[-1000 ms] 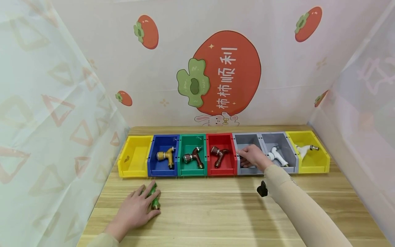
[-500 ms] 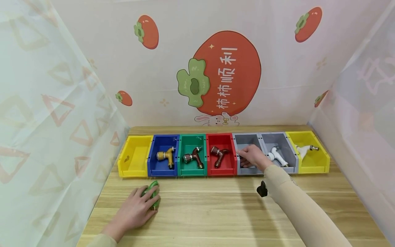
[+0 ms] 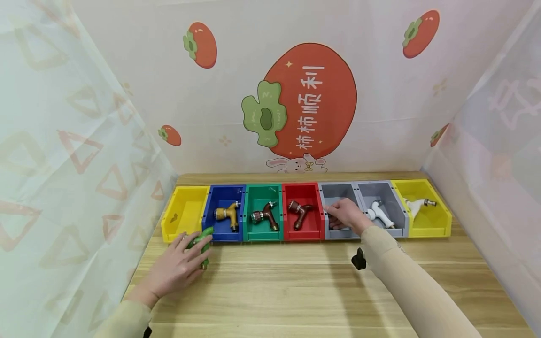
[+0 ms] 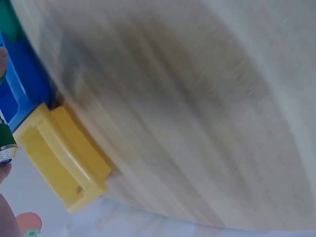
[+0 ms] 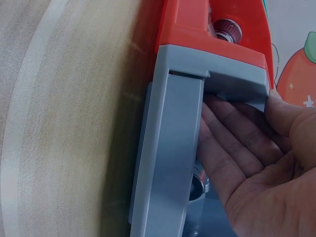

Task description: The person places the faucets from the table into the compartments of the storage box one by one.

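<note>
My left hand (image 3: 181, 263) holds a green tap (image 3: 204, 244) in front of the left yellow bin (image 3: 183, 234) and the blue bin (image 3: 221, 234); fingers cover part of the tap. At the left wrist view's edge, a green and chrome end of the tap (image 4: 7, 143) shows between fingertips. My right hand (image 3: 347, 215) reaches into the left grey bin (image 3: 340, 190). In the right wrist view its fingers lie inside against the bin's side wall (image 5: 237, 79), with the thumb over the rim beside the red bin (image 5: 212, 39). A chrome-ringed dark end (image 5: 197, 183) shows below those fingers.
A yellow tap (image 3: 231, 213) lies in the blue bin, a brown one (image 3: 266, 216) in the green bin, and another brown tap (image 3: 301, 213) in the red bin. White taps (image 3: 382, 215) occupy the right grey and right yellow bins. A patterned wall sheet stands behind.
My left hand has gathered up the green tap and moved it forward and slightly left toward the left yellow bin. The right hand stays at the grey bin.
</note>
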Action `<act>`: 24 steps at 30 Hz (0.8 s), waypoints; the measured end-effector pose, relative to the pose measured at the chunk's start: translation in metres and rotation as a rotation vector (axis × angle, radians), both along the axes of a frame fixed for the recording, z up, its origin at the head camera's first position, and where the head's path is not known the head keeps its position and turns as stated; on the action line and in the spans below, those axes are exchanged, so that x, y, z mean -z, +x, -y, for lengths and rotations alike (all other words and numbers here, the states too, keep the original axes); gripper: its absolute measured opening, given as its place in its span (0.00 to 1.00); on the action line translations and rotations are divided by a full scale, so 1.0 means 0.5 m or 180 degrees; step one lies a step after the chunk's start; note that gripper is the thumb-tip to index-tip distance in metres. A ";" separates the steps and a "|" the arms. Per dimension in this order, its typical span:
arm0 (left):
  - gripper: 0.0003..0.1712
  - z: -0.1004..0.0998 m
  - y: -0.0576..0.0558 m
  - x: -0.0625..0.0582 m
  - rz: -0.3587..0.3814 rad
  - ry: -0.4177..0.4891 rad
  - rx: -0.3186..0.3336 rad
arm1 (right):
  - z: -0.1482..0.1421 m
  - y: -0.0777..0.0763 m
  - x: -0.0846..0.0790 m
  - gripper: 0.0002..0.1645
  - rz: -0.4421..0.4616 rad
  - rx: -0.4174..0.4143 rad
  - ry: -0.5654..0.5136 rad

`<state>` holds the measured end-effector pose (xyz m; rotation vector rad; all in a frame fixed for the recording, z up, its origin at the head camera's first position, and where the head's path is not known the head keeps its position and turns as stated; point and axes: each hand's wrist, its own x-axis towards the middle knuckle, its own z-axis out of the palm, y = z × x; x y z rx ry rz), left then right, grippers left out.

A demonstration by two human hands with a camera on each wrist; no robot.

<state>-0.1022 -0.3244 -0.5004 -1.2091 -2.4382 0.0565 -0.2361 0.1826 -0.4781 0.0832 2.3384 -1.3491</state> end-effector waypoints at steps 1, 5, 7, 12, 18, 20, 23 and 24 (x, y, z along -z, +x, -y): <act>0.31 0.003 -0.007 -0.005 -0.0048 -0.0006 -0.0003 | 0.000 0.000 0.000 0.25 0.0003 -0.0008 -0.0001; 0.34 0.016 -0.033 -0.024 -0.0144 0.0011 -0.0022 | 0.000 0.000 0.000 0.25 0.0040 -0.0001 0.0002; 0.35 0.022 -0.044 -0.031 -0.0191 0.0036 -0.0019 | 0.000 -0.001 0.000 0.26 0.0043 -0.0012 0.0001; 0.36 0.030 -0.073 -0.044 -0.0339 0.0082 0.0032 | -0.001 -0.002 0.000 0.25 0.0018 -0.0010 -0.0008; 0.38 0.041 -0.107 -0.053 -0.0423 0.0133 0.0052 | -0.001 -0.003 0.001 0.25 0.0007 0.0002 -0.0009; 0.38 0.044 -0.115 -0.058 -0.0382 0.0149 0.0011 | -0.001 -0.003 0.001 0.24 0.0014 0.0003 -0.0012; 0.38 0.053 -0.127 -0.061 -0.0333 0.0147 -0.0092 | -0.001 -0.003 0.001 0.24 0.0017 -0.0002 -0.0007; 0.38 0.056 -0.130 -0.061 -0.0318 0.0145 -0.0129 | -0.001 -0.003 0.001 0.24 0.0017 -0.0005 -0.0008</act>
